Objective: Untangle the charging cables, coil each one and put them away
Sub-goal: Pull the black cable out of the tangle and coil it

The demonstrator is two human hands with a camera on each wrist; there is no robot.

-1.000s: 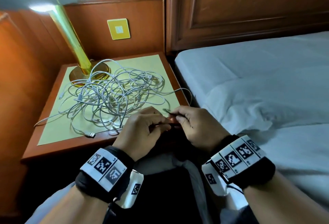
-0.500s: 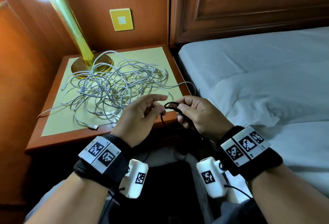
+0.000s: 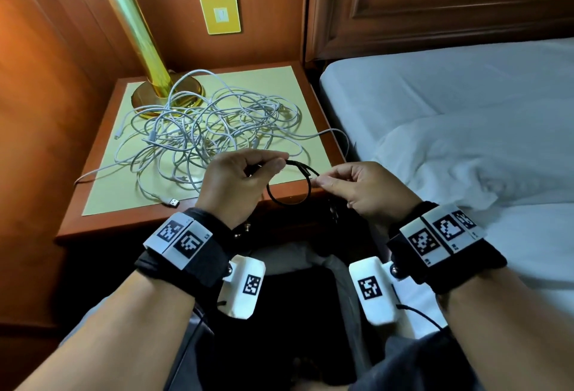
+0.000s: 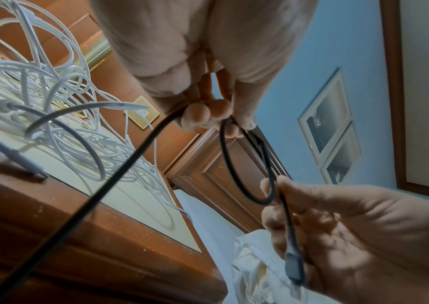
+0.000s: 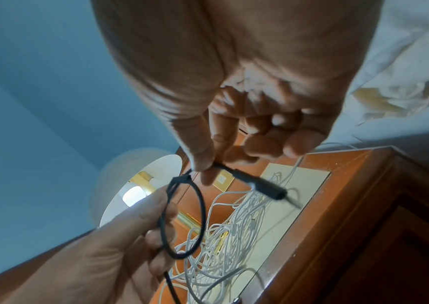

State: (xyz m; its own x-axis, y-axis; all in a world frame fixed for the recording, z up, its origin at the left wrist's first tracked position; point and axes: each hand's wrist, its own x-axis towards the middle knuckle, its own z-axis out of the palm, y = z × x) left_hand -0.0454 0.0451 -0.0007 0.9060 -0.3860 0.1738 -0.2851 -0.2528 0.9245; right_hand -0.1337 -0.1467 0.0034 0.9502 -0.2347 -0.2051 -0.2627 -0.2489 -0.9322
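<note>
Black cable (image 3: 289,187) held between both hands above front edge of nightstand (image 3: 102,213). Left hand (image 3: 236,182) pinches one side of small loop; right hand (image 3: 363,188) pinches cable near plug end, loop hanging between grips. White cable tangle (image 3: 205,129) lies on nightstand behind, beside lamp base (image 3: 167,98).

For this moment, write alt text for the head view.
Both hands, left hand and right hand, pinch a black cable into a small loop over the nightstand edge. Behind lies a tangle of white cables, beside a brass lamp and a bed.
</note>
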